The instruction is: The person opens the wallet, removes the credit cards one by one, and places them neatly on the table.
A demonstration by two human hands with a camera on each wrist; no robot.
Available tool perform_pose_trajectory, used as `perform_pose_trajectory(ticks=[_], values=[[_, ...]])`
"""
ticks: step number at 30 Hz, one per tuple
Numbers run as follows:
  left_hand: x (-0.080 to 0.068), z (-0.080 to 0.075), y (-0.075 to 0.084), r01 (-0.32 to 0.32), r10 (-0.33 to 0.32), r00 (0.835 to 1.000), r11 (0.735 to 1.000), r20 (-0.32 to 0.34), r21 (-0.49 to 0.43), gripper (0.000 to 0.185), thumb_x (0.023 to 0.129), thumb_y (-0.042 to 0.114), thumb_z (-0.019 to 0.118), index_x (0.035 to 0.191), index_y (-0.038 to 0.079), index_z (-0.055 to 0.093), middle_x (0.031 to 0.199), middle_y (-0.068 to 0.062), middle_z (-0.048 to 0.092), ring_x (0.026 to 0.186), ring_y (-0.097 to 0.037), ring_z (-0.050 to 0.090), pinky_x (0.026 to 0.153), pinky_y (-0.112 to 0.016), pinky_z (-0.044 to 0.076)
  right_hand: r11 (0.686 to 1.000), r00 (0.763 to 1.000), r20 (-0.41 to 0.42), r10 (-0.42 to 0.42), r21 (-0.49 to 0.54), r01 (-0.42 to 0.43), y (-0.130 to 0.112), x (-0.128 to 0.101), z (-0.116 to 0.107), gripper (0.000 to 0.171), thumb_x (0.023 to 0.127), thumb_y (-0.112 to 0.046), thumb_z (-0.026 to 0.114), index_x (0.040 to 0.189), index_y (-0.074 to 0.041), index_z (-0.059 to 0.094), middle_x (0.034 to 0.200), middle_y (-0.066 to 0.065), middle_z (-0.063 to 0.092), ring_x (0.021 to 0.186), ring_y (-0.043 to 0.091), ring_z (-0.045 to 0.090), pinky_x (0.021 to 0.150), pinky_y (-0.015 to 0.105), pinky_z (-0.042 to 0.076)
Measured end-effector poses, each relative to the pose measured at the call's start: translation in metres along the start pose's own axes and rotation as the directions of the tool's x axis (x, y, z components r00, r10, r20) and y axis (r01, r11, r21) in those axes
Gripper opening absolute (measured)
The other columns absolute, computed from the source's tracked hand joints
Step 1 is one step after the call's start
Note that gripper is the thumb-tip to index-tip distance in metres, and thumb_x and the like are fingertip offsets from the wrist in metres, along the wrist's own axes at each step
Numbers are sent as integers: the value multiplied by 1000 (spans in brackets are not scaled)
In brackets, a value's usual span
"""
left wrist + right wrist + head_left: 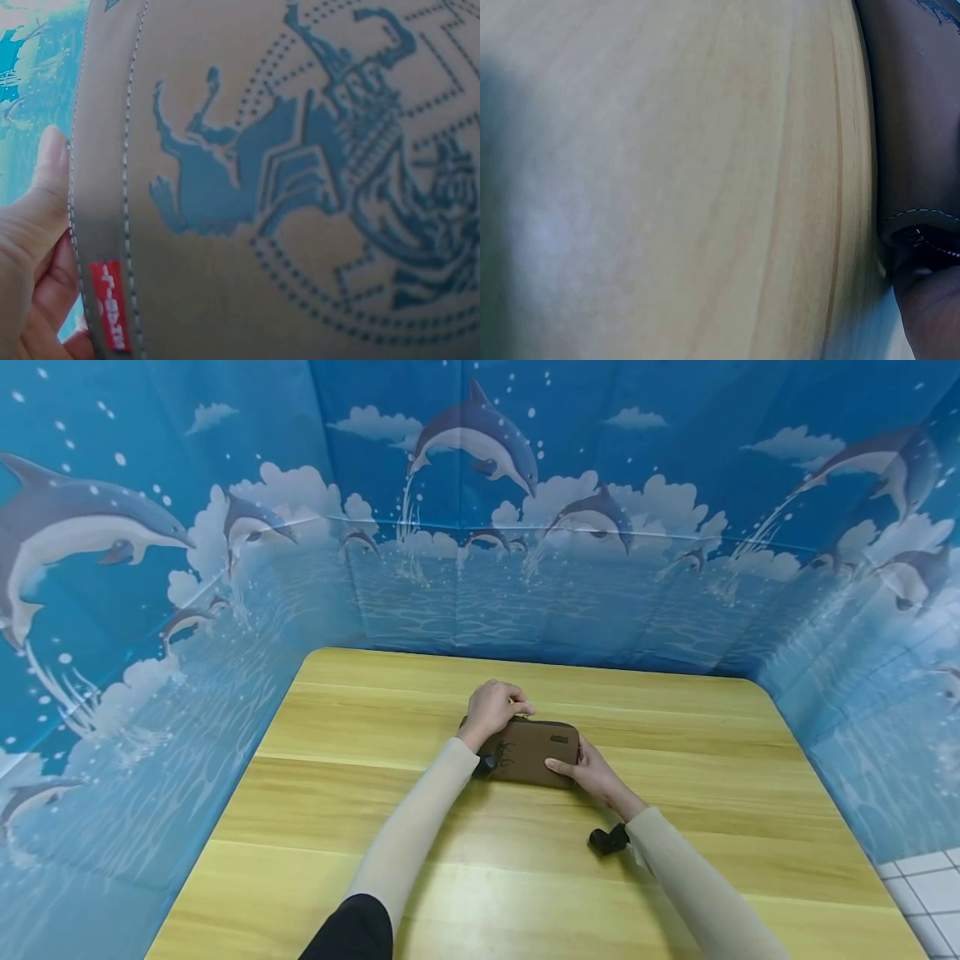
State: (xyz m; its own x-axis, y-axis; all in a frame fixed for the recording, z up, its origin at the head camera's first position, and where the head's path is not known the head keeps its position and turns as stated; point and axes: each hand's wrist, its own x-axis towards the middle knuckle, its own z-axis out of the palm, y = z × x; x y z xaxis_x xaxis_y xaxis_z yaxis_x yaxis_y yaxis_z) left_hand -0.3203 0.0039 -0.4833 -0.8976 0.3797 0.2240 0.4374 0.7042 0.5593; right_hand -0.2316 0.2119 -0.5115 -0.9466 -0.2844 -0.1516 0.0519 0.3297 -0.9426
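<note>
A brown zip pouch (528,752) with a dark top edge, a dark print and a small label stands on its long side on the table. My left hand (495,706) reaches over its upper left part, thumb and fingers pinching at the top edge; the zip pull is hidden. In the left wrist view, the pouch (202,292) fills the frame with its print and a red tab, and the left hand (37,255) lies along its edge. My right hand (592,772) grips the right end, thumb on the front face. The right wrist view shows the pouch (922,135) at its side.
Under the pouch is a light wooden table (337,827) with rounded far corners. Blue dolphin-print curtains (480,593) stand behind it and along both sides. A black wrist camera (607,841) hangs by the right wrist. White tiles (930,893) show at the lower right.
</note>
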Motion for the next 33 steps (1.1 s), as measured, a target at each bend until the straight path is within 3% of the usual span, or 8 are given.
perform_pose_trajectory(ticks=[11, 19, 33], values=[[-1, 2, -4, 16, -15, 1000, 1000, 7, -25, 14, 85, 37, 70, 81, 25, 76, 79, 15, 66, 70, -5, 56, 61, -24, 46, 1000, 1000, -3, 11, 21, -11, 3, 2, 0, 64, 90, -18, 68, 142, -4, 32, 124, 18, 52, 112, 32, 50, 92, 44, 39], [-3, -1, -5, 47, -45, 998, 997, 49, -56, 15, 86, 38, 68, 88, 25, 77, 84, 15, 68, 71, -3, 58, 66, -25, 47, 999, 999, -40, 30, 44, -28, 33, 15, -1, 73, 86, -26, 72, 144, -10, 31, 127, 17, 50, 115, 31, 47, 95, 46, 36], [-7, -7, -13, 110, -102, 990, 991, 99, -79, 19, 88, 39, 66, 96, 26, 77, 93, 13, 70, 70, -1, 58, 62, -25, 47, 999, 998, -53, 18, 44, -16, 34, 14, 0, 78, 83, -33, 74, 144, -11, 31, 128, 17, 50, 120, 32, 45, 98, 47, 34]])
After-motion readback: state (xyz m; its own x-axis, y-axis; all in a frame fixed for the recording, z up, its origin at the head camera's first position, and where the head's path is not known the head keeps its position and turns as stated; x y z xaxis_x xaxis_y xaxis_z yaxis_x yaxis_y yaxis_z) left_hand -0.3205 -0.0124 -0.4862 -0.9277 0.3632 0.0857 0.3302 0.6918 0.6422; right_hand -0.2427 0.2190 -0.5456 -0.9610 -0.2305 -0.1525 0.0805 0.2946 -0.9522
